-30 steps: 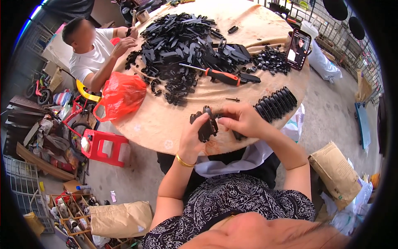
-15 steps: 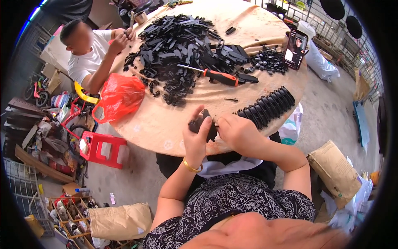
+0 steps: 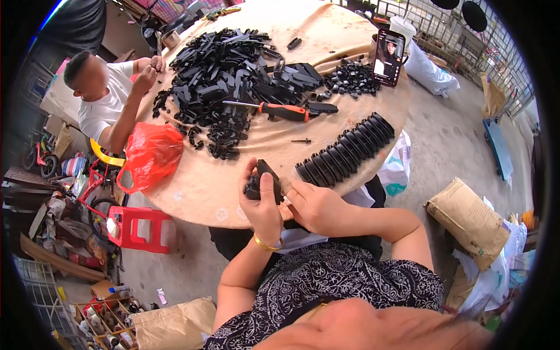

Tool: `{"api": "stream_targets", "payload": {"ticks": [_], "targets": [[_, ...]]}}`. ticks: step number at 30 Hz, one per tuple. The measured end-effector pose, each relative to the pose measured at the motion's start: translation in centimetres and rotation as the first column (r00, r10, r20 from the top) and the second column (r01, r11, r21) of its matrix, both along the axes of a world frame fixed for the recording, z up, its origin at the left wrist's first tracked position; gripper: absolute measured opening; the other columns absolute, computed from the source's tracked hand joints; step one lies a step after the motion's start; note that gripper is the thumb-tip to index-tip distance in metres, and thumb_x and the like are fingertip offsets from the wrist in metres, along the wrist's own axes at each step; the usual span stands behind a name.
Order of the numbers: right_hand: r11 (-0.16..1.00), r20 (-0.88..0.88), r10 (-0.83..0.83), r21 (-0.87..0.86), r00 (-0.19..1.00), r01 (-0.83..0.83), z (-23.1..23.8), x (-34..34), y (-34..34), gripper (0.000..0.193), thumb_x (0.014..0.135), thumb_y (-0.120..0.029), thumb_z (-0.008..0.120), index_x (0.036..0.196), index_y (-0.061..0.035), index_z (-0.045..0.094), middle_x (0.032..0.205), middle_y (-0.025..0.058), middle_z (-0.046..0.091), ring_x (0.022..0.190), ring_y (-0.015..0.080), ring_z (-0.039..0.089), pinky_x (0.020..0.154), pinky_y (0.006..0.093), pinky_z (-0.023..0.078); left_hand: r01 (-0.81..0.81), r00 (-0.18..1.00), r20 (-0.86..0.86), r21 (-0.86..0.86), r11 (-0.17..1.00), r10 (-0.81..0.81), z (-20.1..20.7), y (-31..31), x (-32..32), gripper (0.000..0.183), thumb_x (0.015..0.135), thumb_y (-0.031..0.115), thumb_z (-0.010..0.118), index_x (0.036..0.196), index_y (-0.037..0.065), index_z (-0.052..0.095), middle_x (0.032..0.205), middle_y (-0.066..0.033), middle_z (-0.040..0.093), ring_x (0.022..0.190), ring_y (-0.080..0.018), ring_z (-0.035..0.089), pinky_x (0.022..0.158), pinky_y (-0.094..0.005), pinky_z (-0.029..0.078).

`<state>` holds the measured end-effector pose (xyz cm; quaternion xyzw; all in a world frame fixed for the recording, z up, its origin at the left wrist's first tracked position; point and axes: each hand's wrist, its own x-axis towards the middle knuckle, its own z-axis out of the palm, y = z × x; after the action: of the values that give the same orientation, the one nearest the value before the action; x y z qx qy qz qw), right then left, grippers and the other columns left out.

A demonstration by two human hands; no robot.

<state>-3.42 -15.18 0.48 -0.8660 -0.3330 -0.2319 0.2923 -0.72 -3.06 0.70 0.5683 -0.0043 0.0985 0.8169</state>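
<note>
My left hand (image 3: 263, 204) is closed around a dark black plastic piece (image 3: 269, 172), thumb lying across its front, above the table's near edge. Beside it, my right hand (image 3: 318, 207) has its fingers pinched at the piece's lower right edge; what sits between the fingertips is hidden. To the right of the hands lies a row of matching ribbed black plastic parts (image 3: 347, 150), lined up side by side. A small dark pin (image 3: 301, 140) rests on the cloth beyond my hands. Farther off is a screwdriver (image 3: 283, 111) with an orange and black handle.
A large heap of black plastic pieces (image 3: 219, 76) covers the far middle of the cloth-covered table (image 3: 192, 201). Small black parts (image 3: 353, 79) and an upright phone (image 3: 389, 56) are at right. A red bag (image 3: 153, 154) and a person (image 3: 99, 96) handling something small are at left.
The whole view has shifted, so the table sits farther left and lower. My left hand has tilted the black piece, and my right hand stays pinched close to it.
</note>
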Motion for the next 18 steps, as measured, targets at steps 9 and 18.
{"api": "stream_targets", "payload": {"ticks": [9, 18], "targets": [[0.778, 0.108, -0.628, 0.067, 0.770, 0.625, 0.6, 1.1, -12.7, 0.043, 0.075, -0.027, 0.061, 0.105, 0.0017, 0.054, 0.105, 0.0207, 0.053, 0.095, 0.0338, 0.050, 0.083, 0.0387, 0.042, 0.463, 0.591, -0.010, 0.823, 0.329, -0.807, 0.2, 2.2, -2.5, 0.035, 0.074, 0.007, 0.062, 0.107, 0.003, 0.052, 0.094, -0.0121, 0.056, 0.085, -0.0241, 0.056, 0.077, -0.0316, 0.044], [0.733, -0.103, -0.679, -0.056, 0.727, 0.678, -3.5, 2.7, -14.8, 0.058, 0.070, -0.043, 0.064, 0.112, -0.0051, 0.053, 0.114, 0.0214, 0.047, 0.102, 0.0381, 0.047, 0.088, 0.0437, 0.037, 0.144, 0.557, -0.018, 0.987, 0.075, -0.830, -6.1, -0.4, -4.7, 0.039, 0.070, 0.018, 0.067, 0.104, 0.005, 0.053, 0.095, -0.0102, 0.055, 0.088, -0.0292, 0.054, 0.077, -0.0378, 0.045]]}}
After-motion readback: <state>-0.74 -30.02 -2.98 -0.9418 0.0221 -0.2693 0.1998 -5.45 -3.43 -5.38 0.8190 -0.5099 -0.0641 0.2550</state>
